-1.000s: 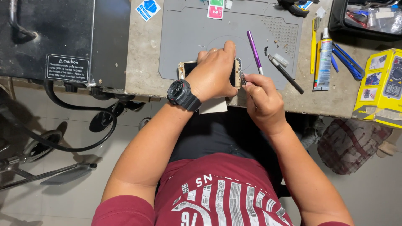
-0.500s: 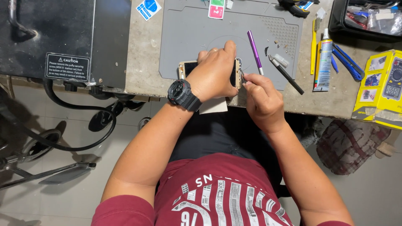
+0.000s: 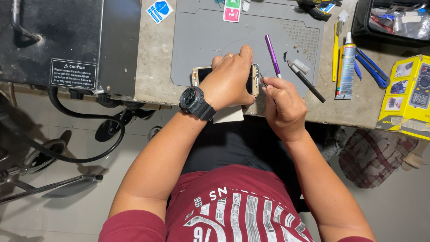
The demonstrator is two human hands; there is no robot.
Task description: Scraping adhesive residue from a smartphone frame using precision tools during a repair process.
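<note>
On the near edge of a grey work mat [image 3: 201, 40], laid over a concrete bench top [image 3: 154, 67]: one phone [image 3: 199, 74], gold-edged, lying flat with its long side across the view. Left hand [image 3: 230, 80], with a black wristwatch [image 3: 196, 102], is pressed down over the phone's middle and right part, fingers curled over its far edge, clamping it to the mat. Right hand [image 3: 282, 105] is closed around a thin metal tool [image 3: 263, 83], tip set at the phone's right end; how much of the tool lies within the fist cannot be told. Under the left wrist, a pale card [image 3: 229, 115] juts over the bench edge. On the mat right of the hands: purple pen-shaped tool [image 3: 272, 56], black-handled knife [image 3: 307, 81]. Beyond the mat: glue tube [image 3: 346, 71], blue cutter [image 3: 371, 68], yellow box [image 3: 407, 92]. Left of the mat: black machine [image 3: 67, 42] with a hose [image 3: 80, 143].
</note>
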